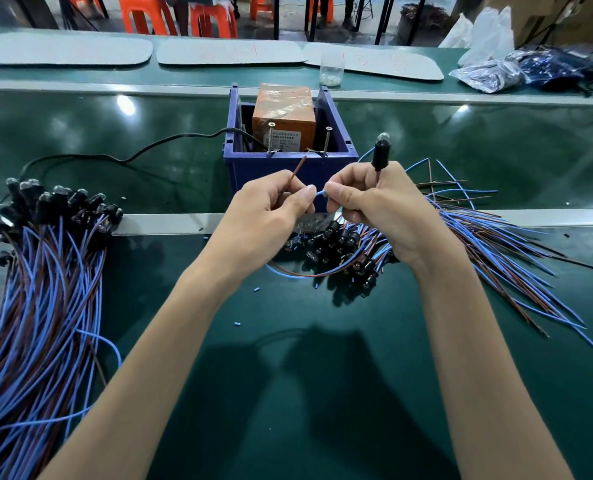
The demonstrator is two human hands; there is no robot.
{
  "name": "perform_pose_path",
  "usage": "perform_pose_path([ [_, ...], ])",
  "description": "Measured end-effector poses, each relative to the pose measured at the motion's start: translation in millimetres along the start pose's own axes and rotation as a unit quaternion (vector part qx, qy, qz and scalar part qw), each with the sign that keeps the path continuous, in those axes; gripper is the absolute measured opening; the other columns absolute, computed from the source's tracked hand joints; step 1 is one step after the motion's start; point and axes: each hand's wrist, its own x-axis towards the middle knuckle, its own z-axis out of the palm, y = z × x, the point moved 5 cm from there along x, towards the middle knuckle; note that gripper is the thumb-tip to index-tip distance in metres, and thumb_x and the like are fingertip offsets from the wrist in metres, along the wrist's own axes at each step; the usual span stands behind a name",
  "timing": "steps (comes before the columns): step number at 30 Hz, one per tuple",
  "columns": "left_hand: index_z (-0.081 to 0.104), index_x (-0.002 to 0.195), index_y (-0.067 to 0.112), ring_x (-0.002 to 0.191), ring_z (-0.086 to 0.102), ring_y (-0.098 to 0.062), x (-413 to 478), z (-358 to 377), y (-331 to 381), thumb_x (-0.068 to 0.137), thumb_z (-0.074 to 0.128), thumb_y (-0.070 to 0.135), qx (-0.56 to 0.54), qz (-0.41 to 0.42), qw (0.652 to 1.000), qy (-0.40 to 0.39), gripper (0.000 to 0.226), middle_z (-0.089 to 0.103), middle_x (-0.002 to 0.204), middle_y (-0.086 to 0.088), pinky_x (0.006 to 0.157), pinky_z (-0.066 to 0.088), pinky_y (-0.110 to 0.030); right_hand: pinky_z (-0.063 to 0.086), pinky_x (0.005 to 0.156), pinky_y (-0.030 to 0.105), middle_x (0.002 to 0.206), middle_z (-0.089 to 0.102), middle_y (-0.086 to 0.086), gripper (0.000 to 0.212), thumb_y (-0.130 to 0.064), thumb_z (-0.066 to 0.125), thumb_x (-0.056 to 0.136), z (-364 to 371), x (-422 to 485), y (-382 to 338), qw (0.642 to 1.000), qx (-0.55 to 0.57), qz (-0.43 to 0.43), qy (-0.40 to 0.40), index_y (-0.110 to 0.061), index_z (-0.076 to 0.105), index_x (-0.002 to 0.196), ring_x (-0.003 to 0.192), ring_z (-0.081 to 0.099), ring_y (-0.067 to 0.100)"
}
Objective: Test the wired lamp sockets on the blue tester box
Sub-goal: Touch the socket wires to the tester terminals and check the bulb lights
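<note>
Right hand (385,209) grips one lamp socket (380,154) upright and pinches its blue wire (320,193); left hand (267,206) pinches the brown wire (297,169), just before the blue tester box (290,157). Socket piles flank the counter (288,375).

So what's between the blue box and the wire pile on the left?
Only a black cable lying on the green belt, as the head view shows.

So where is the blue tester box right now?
The blue tester box sits mid-frame in the head view, just beyond the left hand and right hand, on the green belt.
</note>
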Motion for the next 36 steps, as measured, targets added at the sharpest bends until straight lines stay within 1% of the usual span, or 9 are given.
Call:
perform_pose_path([
  [7,0.055,0.072,0.006,0.042,0.034,-0.005,-3,0,8,0.096,0.055,0.022,0.078,0.016,0.997,0.021,0.028,0.039,0.039,0.015,0.043,0.026,-0.013,0.035,0.047,0.011,0.052,0.06,-0.009,0.026,-0.006,0.06,0.091,1,1,2,1.0,-0.01,0.009,-0.004,-0.015,0.06,0.067,0.045,0.043,0.002],
  [14,0.055,0.067,0.013,0.043,0.031,-0.004,-4,-13,14,0.094,0.058,0.025,0.045,0.013,0.998,0.047,0.03,0.038,0.043,0.014,0.044,0.024,-0.014,0.027,0.04,0.008,0.06,0.061,-0.002,0.017,-0.003,0.059,0.092,-26,2,1,0.991,0.091,-0.028,0.093,-0.009,0.062,0.076,0.039,0.037,0.0],
  [16,0.055,0.066,0.015,0.041,0.032,-0.004,-3,-8,11,0.095,0.057,0.025,0.049,-0.006,0.998,0.037,0.03,0.038,0.04,0.015,0.043,0.024,-0.013,0.031,0.041,0.008,0.069,0.068,0.0,0.01,-0.001,0.06,0.091,-19,3,3,0.997,0.056,-0.026,0.053,-0.008,0.065,0.084,0.04,0.04,0.0],
  [18,0.054,0.065,0.018,0.04,0.034,-0.004,-3,-3,4,0.096,0.055,0.025,0.061,-0.039,0.997,0.009,0.031,0.039,0.039,0.015,0.042,0.025,-0.013,0.037,0.046,0.007,0.091,0.07,0.011,0.018,0.004,0.055,0.091,-4,2,14,0.999,-0.018,0.025,-0.02,-0.007,0.065,0.101,0.043,0.049,-0.001],
  [21,0.052,0.065,0.02,0.048,0.037,-0.007,-2,2,-5,0.096,0.051,0.027,0.09,-0.08,0.992,-0.037,0.032,0.043,0.044,0.013,0.053,0.032,-0.022,0.037,0.048,0.007,0.107,0.07,0.014,0.024,-0.004,0.054,0.095,1,0,20,0.995,-0.049,0.065,-0.053,-0.015,0.065,0.113,0.049,0.06,0.002],
  [24,0.051,0.067,0.017,0.054,0.037,-0.012,-1,3,-8,0.097,0.049,0.03,0.115,-0.09,0.988,-0.054,0.032,0.043,0.05,0.011,0.057,0.03,-0.03,0.032,0.045,0.012,0.1,0.074,0.001,0.018,-0.018,0.056,0.097,-6,-1,8,0.999,-0.009,0.009,-0.044,-0.022,0.07,0.108,0.051,0.057,0.004],
  [26,0.05,0.067,0.018,0.051,0.035,-0.012,-1,4,-10,0.097,0.049,0.031,0.124,-0.094,0.986,-0.061,0.033,0.041,0.048,0.011,0.055,0.028,-0.03,0.035,0.048,0.014,0.098,0.075,0.002,0.017,-0.022,0.057,0.096,-7,-2,1,0.999,0.029,-0.015,-0.036,-0.02,0.071,0.104,0.051,0.055,0.006],
  [31,0.048,0.064,0.019,0.044,0.033,-0.008,0,8,-13,0.097,0.048,0.03,0.143,-0.102,0.981,-0.081,0.035,0.042,0.049,0.011,0.052,0.028,-0.029,0.034,0.044,0.006,0.088,0.072,0.016,0.008,-0.012,0.066,0.09,-1,-5,-7,0.997,0.042,-0.06,-0.027,-0.007,0.071,0.093,0.046,0.047,0.004],
  [36,0.05,0.065,0.019,0.05,0.036,-0.012,-1,8,-12,0.097,0.049,0.03,0.143,-0.098,0.981,-0.086,0.034,0.042,0.049,0.011,0.055,0.029,-0.03,0.036,0.046,0.01,0.067,0.069,-0.002,0.015,-0.005,0.066,0.089,2,-1,-4,0.997,0.024,-0.064,-0.019,-0.013,0.067,0.076,0.045,0.043,0.004],
])
